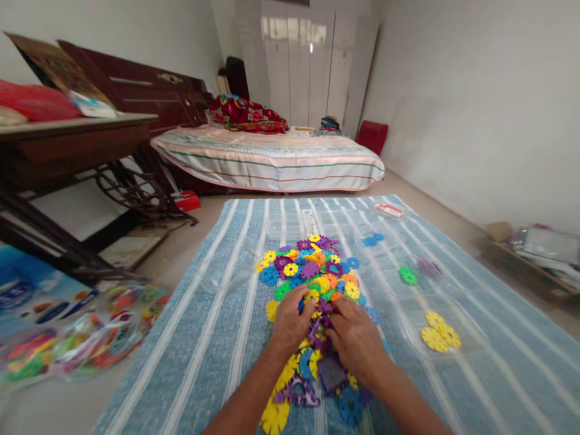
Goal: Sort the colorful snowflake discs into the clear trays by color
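A heap of several colourful plastic snowflake-shaped pieces [312,269] lies in the middle of a blue striped mat [212,326]. My left hand [290,323] rests on the near side of the heap, fingers curled into the pieces. My right hand [357,338] lies beside it, fingers bent over purple pieces [319,332]. What either hand grips is hidden under the fingers. More yellow, blue and purple pieces [299,374] lie between my forearms.
Sorted pieces sit in clear bags on the mat: yellow [439,335], green [408,276], purple [428,267], blue [371,240]. A bag of colourful toys [90,338] lies left. A dark table [67,151], a bed [272,157] and a cardboard box [525,266] surround the mat.
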Action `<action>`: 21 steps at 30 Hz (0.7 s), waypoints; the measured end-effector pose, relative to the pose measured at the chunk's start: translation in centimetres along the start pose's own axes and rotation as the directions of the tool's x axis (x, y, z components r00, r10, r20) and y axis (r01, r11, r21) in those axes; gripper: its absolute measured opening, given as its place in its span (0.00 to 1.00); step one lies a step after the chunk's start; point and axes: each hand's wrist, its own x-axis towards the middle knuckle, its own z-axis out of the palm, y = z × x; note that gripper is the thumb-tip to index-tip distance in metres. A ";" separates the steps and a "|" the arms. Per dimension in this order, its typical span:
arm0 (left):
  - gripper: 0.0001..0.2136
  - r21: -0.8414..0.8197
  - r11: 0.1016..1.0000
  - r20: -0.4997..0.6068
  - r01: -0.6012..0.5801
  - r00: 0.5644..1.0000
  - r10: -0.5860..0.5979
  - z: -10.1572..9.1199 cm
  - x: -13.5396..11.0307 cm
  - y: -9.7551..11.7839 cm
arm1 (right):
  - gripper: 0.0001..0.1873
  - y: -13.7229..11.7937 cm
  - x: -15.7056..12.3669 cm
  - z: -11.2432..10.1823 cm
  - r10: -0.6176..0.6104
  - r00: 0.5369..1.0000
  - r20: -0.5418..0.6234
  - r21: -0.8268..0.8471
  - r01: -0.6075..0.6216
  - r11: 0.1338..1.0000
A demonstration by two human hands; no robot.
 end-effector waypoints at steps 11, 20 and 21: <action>0.13 -0.039 0.996 -0.103 0.085 0.991 -0.089 -1.1 0.8 -1.6 | 0.11 5.7 -1.1 -7.7 0.061 0.987 -0.147 0.220 -0.027 0.975; 0.13 0.035 0.991 -0.200 0.133 0.972 -0.123 -1.9 1.0 -3.0 | 0.23 19.9 0.5 -13.1 0.477 0.819 -0.319 -0.347 -0.569 0.745; 0.14 0.038 0.989 -0.206 0.144 0.969 -0.133 -2.0 1.0 -3.2 | 0.24 20.0 0.4 -13.0 0.488 0.812 -0.320 -0.351 -0.580 0.735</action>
